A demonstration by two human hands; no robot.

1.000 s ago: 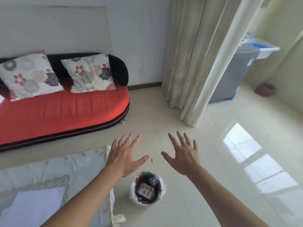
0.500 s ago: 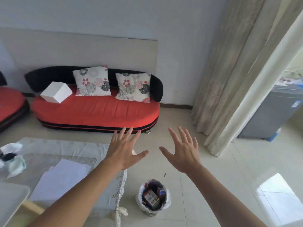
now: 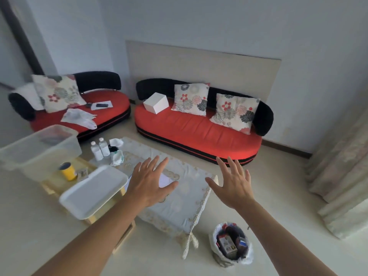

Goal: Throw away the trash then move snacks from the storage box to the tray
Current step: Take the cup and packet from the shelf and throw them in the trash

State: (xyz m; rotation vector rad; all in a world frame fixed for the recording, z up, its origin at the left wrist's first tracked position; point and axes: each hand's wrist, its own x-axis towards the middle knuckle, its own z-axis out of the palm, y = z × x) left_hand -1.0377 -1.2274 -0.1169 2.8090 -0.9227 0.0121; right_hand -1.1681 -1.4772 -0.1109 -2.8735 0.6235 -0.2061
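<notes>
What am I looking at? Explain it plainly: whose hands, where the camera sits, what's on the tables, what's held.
No machine here: a person works bare-handed, and the one camera sits on their head, looking forward and down. The left hand and right hand are both open, fingers spread, holding nothing. On the cloth-covered table stand two bottles beside crumpled tissues. On the low wooden stand left of it are a white tray, a yellow can and a clear storage box. A bin with packaging in it stands on the floor.
</notes>
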